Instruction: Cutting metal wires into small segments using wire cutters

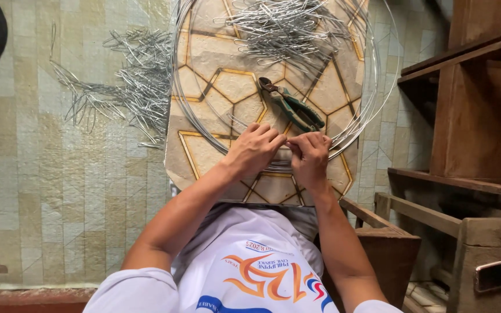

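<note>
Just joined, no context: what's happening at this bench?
A person is working wire by hand. The left hand and right hand meet over a piece of wire at the near edge of a coil of wire on a patterned board. Green-handled pliers lie unused inside the coil. Piles of bent wire pieces lie beyond.

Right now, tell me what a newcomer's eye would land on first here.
First the two hands: the left hand and right hand meet over a patterned board, pinching wire at the near edge of a large wire coil. Green-handled pliers lie inside the coil just beyond them. Heaps of bent wire pieces lie on the floor at left and on the board's far end.
</note>
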